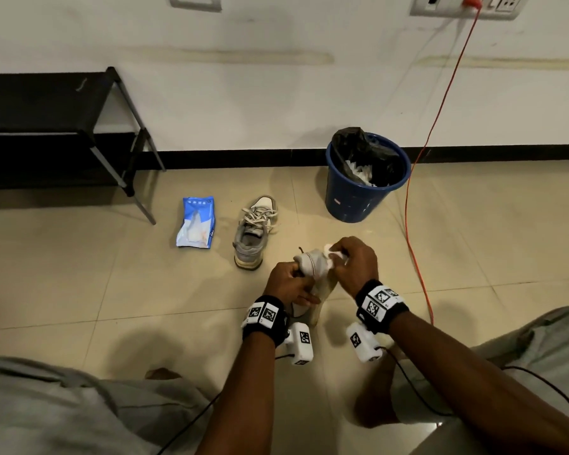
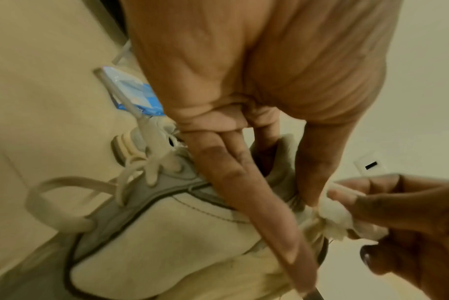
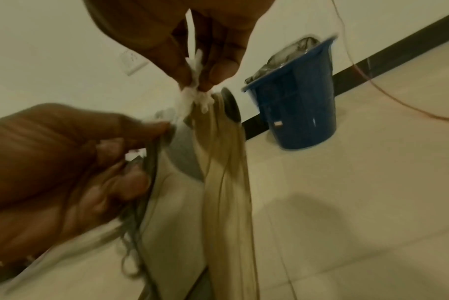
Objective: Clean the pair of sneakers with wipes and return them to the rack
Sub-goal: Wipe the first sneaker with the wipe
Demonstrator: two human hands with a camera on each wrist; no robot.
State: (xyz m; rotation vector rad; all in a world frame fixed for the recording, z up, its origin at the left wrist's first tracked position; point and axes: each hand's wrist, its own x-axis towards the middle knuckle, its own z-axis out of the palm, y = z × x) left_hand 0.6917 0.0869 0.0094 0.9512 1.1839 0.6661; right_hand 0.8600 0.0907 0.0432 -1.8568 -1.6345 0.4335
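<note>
— Right, the grip first. What has each hand got?

— Left hand (image 1: pixel 288 277) is curled round the collar of the held sneaker (image 1: pixel 311 264), fingers (image 2: pixel 243 192) tucked into the opening, thumb on the outside. Right hand (image 1: pixel 353 262) pinches a crumpled white wipe (image 1: pixel 328 249) between thumb and fingertips (image 3: pixel 222 70), pressed against the heel end by the sole edge.

— How is that shoe sitting?

— Stood on end above the floor tiles (image 1: pixel 79 290), heel up, toe down, sole facing the right hand. Laces (image 2: pixel 64 201) hang loose on the far side.

— And the other one?

— Second sneaker (image 1: pixel 255 233) lies flat on the floor just beyond the hands, toe towards the wall, laces untied. The blue wipes pack (image 1: pixel 196 222) lies just left of it, opened.

— Rack?

— Black shoe rack (image 1: pixel 53 126) against the wall, far left, well apart from both shoes.

— Anything else?

— Blue bin (image 1: pixel 365 188) with a black liner by the skirting, white scraps inside. An orange cable (image 1: pixel 440 103) runs from the wall socket down past it.
</note>
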